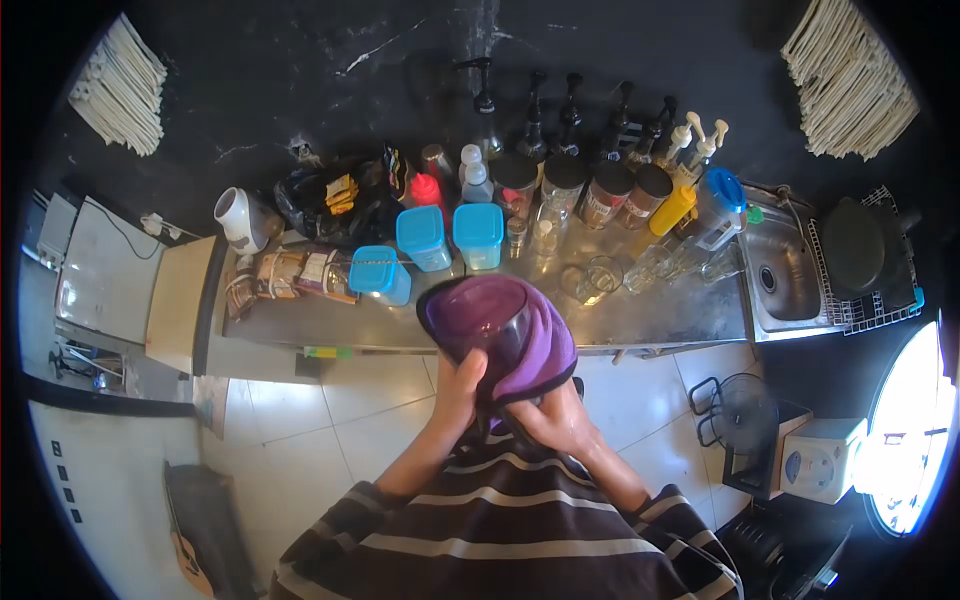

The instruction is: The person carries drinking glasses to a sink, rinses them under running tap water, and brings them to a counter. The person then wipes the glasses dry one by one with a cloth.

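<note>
One left hand point(458, 395), one right hand point(555, 415) (fingers point(470, 368) closed) around one vessel point(490, 315), one purple cloth point(547, 350), near three blue-lidded containers point(424, 240).

The head camera looks forward and down over both hands point(508, 398)

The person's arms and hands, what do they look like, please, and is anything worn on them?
Both hands, left and right, are bare, with no gloves. The left sleeve and right sleeve are dark with pale stripes, and look loose. They end partway along the forearms, leaving the wrists uncovered. I see no watch.
</note>
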A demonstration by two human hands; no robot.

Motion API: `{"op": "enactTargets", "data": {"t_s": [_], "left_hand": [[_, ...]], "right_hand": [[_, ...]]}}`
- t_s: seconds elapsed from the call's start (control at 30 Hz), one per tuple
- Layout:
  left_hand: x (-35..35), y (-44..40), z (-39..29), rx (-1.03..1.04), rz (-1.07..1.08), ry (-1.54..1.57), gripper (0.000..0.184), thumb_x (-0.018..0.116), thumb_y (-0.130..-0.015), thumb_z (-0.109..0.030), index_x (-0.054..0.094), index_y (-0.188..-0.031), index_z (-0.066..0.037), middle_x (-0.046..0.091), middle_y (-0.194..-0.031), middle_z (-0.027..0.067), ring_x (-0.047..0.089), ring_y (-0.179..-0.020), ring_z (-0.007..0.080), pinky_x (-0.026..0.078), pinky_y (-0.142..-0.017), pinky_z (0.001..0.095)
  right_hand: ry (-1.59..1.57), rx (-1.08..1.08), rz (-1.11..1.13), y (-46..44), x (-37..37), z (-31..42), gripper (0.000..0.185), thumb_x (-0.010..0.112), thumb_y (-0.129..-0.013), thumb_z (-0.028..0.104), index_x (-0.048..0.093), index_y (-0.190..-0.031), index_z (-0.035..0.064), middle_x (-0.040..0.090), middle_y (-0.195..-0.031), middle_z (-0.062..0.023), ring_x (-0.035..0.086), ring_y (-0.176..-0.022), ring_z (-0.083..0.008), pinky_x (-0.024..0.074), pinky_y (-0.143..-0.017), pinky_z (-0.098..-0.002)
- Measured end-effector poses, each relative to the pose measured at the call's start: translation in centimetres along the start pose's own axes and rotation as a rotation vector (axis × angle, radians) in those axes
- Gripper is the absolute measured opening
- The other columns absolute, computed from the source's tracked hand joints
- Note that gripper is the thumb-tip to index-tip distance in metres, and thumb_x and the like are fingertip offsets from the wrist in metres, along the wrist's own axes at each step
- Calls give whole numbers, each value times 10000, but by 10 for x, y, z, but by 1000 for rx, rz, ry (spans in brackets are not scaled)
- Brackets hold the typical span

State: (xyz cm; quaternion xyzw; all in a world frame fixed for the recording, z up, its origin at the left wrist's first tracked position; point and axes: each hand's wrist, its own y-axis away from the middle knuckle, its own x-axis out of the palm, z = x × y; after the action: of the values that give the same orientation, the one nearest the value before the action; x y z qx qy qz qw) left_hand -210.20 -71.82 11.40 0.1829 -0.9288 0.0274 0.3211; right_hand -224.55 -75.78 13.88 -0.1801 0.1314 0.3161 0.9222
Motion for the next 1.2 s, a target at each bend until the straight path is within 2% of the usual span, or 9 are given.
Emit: {"op": "enactTargets", "data": {"t_s": [0.17, 0.3, 0.43, 0.6, 0.67, 0.87, 0.9, 1.07, 1.2], "left_hand": [[17, -14, -19, 13, -17, -128, 611, 682, -792, -220, 371, -1279, -20, 495, -1183, 80, 483, -1085, 176, 393, -931, 319], [23, -16, -17, -11, -1, -104, 577, 696, -780, -167, 406, -1260, -31, 505, -1164, 72, 493, -1061, 158, 403, -910, 300], [11, -20, -3, -141, -139, 97, 459, 614, -830, -151, 437, -1240, -44, 526, -1138, 76, 535, -1014, 176, 455, -850, 310], [3, -23, -24, -381, -60, 325, 556, 552, -848, -429, 464, -1208, -14, 592, -1062, 129, 591, -961, 260, 482, -851, 386], [3, -20, -25, -338, -79, 144, 546, 563, -846, -411, 460, -1205, -13, 585, -1077, 124, 589, -965, 259, 484, -852, 391], [-1, -16, -1, -173, -22, 259, 659, 693, -779, -280, 356, -1303, -64, 499, -1191, 92, 513, -1077, 192, 446, -897, 335], [-1, -12, -1, -134, -18, 157, 674, 705, -769, -274, 355, -1305, -62, 499, -1187, 90, 507, -1077, 186, 442, -896, 330], [1, -3, -3, 163, 47, -144, 772, 758, -700, -328, 364, -1285, -14, 502, -1176, 88, 501, -1073, 187, 430, -897, 333], [-8, -10, -25, 67, -105, -78, 788, 790, -657, -329, 395, -1256, -2, 515, -1168, 102, 517, -1046, 186, 427, -894, 327]], "right_hand": [[-3, 231, -83, 4, 3, -1, 455, 550, -802, 116, 436, -1216, -33, 458, -1229, -228, 431, -1166, -374, 327, -987, -399], [228, -27, -156, 5, 6, -5, 328, 563, -824, 115, 519, -1132, 13, 522, -1145, -228, 483, -1039, -425, 386, -876, -459], [216, 105, -203, 8, 9, -12, 270, 555, -824, 89, 551, -1080, 4, 539, -1119, -227, 499, -1021, -418, 398, -858, -441], [-140, 188, -379, 17, 1, -38, 261, 496, -847, 50, 547, -1096, -12, 612, -1013, -160, 579, -943, -279, 421, -846, -357], [-805, 276, -344, 25, -1, -49, 329, 448, -867, 120, 519, -1145, -41, 525, -1191, -166, 474, -1132, -250, 334, -974, -357], [418, -139, 110, -13, -9, -3, 465, 527, -840, 236, 474, -1215, -35, 365, -1323, -280, 261, -1281, -449, 178, -1068, -473], [317, -154, 21, -20, -10, 1, 334, 531, -834, 238, 580, -1088, 26, 446, -1242, -240, 298, -1257, -405, 57, -1055, -537], [-96, -35, -27, -15, 0, -7, 455, 530, -816, 134, 422, -1232, -14, 340, -1306, -267, 286, -1241, -453, 247, -1036, -457], [168, -202, 154, 11, 21, -12, 544, 545, -813, 76, 332, -1301, -42, 295, -1360, -269, 285, -1261, -442, 213, -1054, -472]]}}
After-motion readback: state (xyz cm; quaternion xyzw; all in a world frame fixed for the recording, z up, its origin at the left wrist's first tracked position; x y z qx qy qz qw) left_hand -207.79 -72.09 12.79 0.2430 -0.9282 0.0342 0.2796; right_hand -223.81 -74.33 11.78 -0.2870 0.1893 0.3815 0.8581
